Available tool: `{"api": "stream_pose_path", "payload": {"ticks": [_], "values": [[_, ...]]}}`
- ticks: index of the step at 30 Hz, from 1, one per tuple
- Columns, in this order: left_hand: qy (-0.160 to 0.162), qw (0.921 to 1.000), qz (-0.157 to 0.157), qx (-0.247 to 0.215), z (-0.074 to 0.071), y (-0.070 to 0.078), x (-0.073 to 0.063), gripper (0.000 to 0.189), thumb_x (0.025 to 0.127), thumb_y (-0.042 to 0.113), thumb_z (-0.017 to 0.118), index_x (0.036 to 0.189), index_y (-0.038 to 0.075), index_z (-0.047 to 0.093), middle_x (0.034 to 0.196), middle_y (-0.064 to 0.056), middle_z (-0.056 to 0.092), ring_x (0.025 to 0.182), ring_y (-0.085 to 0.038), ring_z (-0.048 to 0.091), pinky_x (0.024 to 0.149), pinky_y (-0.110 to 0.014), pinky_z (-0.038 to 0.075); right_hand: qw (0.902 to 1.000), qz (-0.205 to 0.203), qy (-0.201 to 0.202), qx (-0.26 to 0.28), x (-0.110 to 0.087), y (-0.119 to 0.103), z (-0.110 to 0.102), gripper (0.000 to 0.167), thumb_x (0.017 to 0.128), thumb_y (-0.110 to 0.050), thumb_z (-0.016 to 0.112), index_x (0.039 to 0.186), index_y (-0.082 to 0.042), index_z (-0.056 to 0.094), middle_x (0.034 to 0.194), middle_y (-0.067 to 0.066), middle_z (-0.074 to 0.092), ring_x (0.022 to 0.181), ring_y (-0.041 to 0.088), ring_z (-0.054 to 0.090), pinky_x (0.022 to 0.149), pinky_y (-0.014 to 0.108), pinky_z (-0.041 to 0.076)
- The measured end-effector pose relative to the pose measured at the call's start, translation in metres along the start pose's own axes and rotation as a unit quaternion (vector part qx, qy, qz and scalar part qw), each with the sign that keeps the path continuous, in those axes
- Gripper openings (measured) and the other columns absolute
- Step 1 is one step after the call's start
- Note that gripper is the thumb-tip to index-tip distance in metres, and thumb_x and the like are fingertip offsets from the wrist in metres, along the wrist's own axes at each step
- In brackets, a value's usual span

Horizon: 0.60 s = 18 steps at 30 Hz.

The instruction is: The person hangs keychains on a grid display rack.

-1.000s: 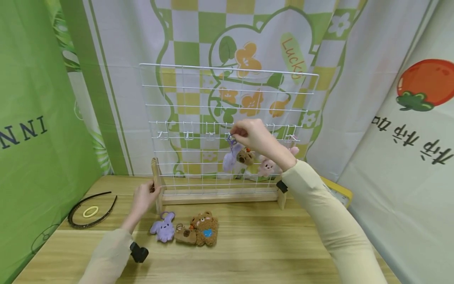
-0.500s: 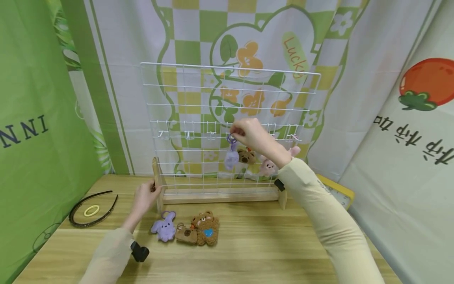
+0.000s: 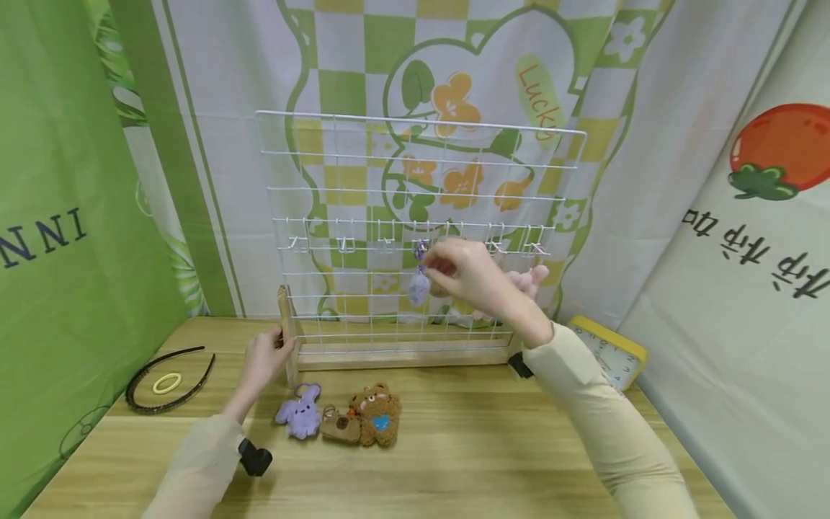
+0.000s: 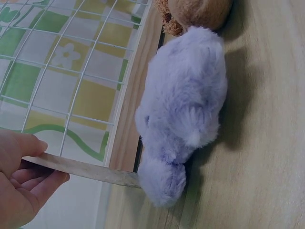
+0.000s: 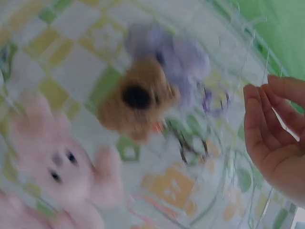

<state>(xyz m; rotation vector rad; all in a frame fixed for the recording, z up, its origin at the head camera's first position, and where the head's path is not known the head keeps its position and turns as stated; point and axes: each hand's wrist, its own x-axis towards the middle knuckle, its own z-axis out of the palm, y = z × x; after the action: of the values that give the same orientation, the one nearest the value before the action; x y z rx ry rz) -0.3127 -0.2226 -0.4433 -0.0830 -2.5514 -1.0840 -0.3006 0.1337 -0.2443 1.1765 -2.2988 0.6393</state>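
My left hand [image 3: 262,360] grips the wooden side post [image 3: 287,335] of the white wire grid rack [image 3: 344,117]; in the left wrist view, thumb and fingers close on the post [image 4: 90,171]. A purple plush keychain [image 3: 419,288] hangs by its purple ring from a hook on the rack. Right beside it is my right hand [image 3: 470,274], its fingers loosely bent. In the right wrist view those fingers [image 5: 259,119] hold nothing and stand apart from the purple ring [image 5: 217,102]. A brown plush keychain [image 5: 136,98] and a pink plush [image 5: 71,167] hang nearby, partly hidden in the head view.
Before the rack lie a purple plush bunny [image 3: 301,414], a brown plush keychain [image 3: 340,427] and a brown teddy bear [image 3: 379,418]. At the left are a dark headband [image 3: 139,404] and a yellow ring [image 3: 167,383]. A yellow clock [image 3: 612,353] leans at right. Several hooks [image 3: 346,245] line the grid.
My right hand has let go of the purple plush keychain's ring and moved slightly down and right. The keychain now hangs by itself. The left hand stays on the post.
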Motion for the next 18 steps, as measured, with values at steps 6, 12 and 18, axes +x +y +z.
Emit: {"api": "stream_pose_path", "payload": {"ticks": [6, 12, 18], "values": [[0.002, 1.0, 0.007, -0.006, -0.002, 0.0, 0.0, 0.022, 0.095, 0.007, 0.06, 0.101, -0.014, 0.064, 0.105, -0.037, 0.068, 0.096, -0.049, 0.07, 0.081, -0.05, 0.063, 0.9962, -0.02, -0.076, 0.038, -0.031, -0.001, 0.055, 0.004, 0.09, -0.006, 0.069, 0.089, -0.003, 0.071, 0.078, 0.005, 0.072, 0.065, 0.008, 0.063, 0.06, 0.015, 0.057], [-0.007, 1.0, 0.002, 0.001, 0.0, -0.001, -0.002, 0.021, 0.095, 0.007, 0.06, 0.099, -0.014, 0.063, 0.105, -0.038, 0.067, 0.096, -0.048, 0.07, 0.08, -0.048, 0.064, 0.9821, -0.001, -0.171, 0.078, -0.051, 0.01, 0.121, 0.008, 0.092, -0.009, 0.068, 0.091, -0.003, 0.073, 0.079, 0.007, 0.074, 0.065, 0.007, 0.065, 0.06, 0.011, 0.054], [-0.003, 1.0, -0.002, 0.0, 0.001, 0.001, 0.0, 0.022, 0.095, 0.007, 0.06, 0.1, -0.014, 0.063, 0.107, -0.038, 0.067, 0.097, -0.048, 0.07, 0.08, -0.048, 0.064, 0.9643, 0.066, -0.239, 0.092, -0.056, 0.021, 0.165, 0.009, 0.095, -0.009, 0.065, 0.096, -0.004, 0.073, 0.086, 0.008, 0.075, 0.07, 0.01, 0.068, 0.062, 0.011, 0.053]]}}
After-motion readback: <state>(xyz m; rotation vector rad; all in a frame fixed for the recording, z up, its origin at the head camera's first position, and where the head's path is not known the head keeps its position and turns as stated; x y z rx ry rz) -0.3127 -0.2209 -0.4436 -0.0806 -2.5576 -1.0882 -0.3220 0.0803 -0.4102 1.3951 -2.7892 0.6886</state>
